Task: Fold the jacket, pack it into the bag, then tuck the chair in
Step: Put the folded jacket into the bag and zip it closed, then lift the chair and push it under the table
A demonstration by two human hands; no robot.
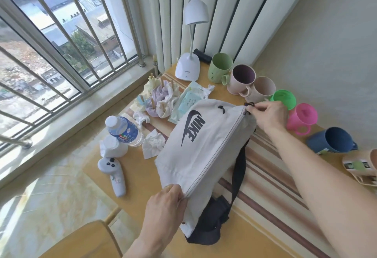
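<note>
A light grey bag (195, 151) with a black logo lies on the wooden table (265, 221), its zipper line running from near to far. My left hand (165, 204) pinches the near end of the bag beside the zipper. At the bag's far end my right hand (267, 114) grips the black zipper pull (250, 105). A black strap (238, 172) trails from under the bag to a dark bundle (210, 223) at its near end. The jacket is not visible. A wooden chair back (85, 241) shows at the bottom left.
Several mugs line the table's right side: green (220, 67), purple-lined (242, 80), pink (302, 119), blue (330, 141). A white desk lamp (188, 67), wet wipes (187, 100), crumpled cloths (161, 98), a water bottle (124, 129), tissues (153, 143) and a white controller (114, 174) lie left of the bag.
</note>
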